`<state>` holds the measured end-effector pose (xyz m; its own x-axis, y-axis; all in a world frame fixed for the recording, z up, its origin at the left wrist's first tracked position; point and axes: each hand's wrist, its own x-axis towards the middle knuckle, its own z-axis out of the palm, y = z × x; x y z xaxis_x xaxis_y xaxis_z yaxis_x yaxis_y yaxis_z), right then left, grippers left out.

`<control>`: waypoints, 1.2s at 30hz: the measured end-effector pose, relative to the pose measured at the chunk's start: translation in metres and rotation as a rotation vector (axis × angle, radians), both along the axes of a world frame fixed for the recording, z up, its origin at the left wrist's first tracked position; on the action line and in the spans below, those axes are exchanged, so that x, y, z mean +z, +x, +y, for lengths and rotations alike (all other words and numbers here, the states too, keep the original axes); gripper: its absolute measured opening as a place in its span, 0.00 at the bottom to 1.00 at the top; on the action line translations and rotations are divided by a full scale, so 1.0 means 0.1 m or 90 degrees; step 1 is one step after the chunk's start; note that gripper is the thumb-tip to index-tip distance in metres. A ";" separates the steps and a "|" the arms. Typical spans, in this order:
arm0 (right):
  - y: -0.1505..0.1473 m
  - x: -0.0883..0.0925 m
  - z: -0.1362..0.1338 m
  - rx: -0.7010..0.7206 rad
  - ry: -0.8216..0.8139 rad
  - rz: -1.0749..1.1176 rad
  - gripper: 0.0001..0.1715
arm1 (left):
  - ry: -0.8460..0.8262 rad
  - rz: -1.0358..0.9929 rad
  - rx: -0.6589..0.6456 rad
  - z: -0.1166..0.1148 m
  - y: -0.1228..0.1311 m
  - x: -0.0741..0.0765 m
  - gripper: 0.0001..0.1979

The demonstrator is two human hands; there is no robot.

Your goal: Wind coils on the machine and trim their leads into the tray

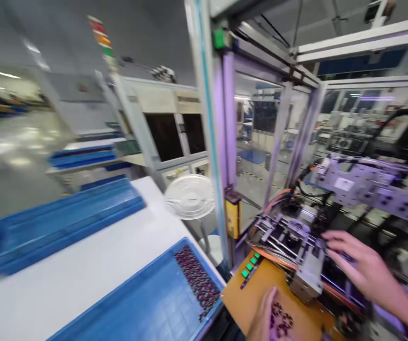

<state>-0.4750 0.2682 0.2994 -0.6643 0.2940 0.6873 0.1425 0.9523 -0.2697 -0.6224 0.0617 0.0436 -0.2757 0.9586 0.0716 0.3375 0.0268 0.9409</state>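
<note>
My left hand (261, 316) is at the lower edge of the view, over the orange board (241, 293). Its fingers are together and curl around several small dark ring-shaped parts (277, 309) with coppery marks. My right hand (362, 263) reaches into the machine fixture (298, 232), a mass of metal blocks, rods and cables. The thumb and fingers close toward each other at the fixture's right side; anything between the fingertips is too small to make out. A grey metal block (308, 277) stands between the two hands.
A blue tray (133, 303) left of the board holds many small dark parts (197, 279) in rows. Another blue tray (62, 222) lies farther left on the white table (93, 251). Green buttons (249, 266) line the board. A frame post (207, 118) and a white round stool (190, 196) stand beyond.
</note>
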 end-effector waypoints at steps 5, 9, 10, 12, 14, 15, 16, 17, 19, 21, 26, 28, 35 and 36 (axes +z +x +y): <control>-0.43 -0.04 0.55 -0.051 0.002 -0.161 0.09 | 0.138 -0.013 0.087 -0.02 -0.01 -0.01 0.39; -0.67 -0.37 0.85 -0.074 -0.012 -0.239 0.09 | 0.105 -0.004 0.191 -0.04 -0.05 0.03 0.32; -0.71 -0.44 0.88 -0.071 -0.018 -0.254 0.09 | 0.094 -0.010 0.204 -0.05 -0.05 0.05 0.31; -0.76 -0.54 0.91 -0.066 -0.030 -0.278 0.10 | 0.082 -0.024 0.214 -0.05 -0.04 0.10 0.30; -0.76 -0.59 0.92 -0.066 -0.043 -0.298 0.10 | 0.081 -0.031 0.224 -0.05 -0.03 0.13 0.29; -0.75 -0.60 0.93 -0.067 -0.048 -0.307 0.10 | 0.077 -0.030 0.225 -0.06 -0.04 0.13 0.28; -0.74 -0.61 0.93 -0.068 -0.053 -0.315 0.10 | 0.069 -0.025 0.217 -0.07 -0.06 0.13 0.28; -0.73 -0.61 0.94 -0.069 -0.057 -0.323 0.10 | 0.057 -0.017 0.197 -0.08 -0.08 0.13 0.29; -0.72 -0.59 0.94 -0.070 -0.063 -0.341 0.10 | 0.033 0.004 0.153 -0.10 -0.13 0.12 0.29; -0.72 -0.57 0.93 -0.076 -0.065 -0.359 0.10 | 0.019 0.021 0.132 -0.12 -0.16 0.12 0.29; -0.79 -0.54 0.89 -0.113 -0.055 -0.410 0.11 | 0.028 0.004 0.170 -0.09 -0.09 0.17 0.28; -0.83 -0.54 0.88 -0.127 -0.049 -0.430 0.13 | 0.046 -0.003 0.202 -0.07 -0.04 0.18 0.27; -0.90 -0.52 0.86 -0.140 -0.022 -0.461 0.17 | 0.061 0.015 0.204 -0.04 -0.01 0.15 0.27; -0.88 -0.52 0.85 -0.140 -0.016 -0.458 0.17 | 0.063 0.016 0.206 -0.04 -0.02 0.15 0.27</control>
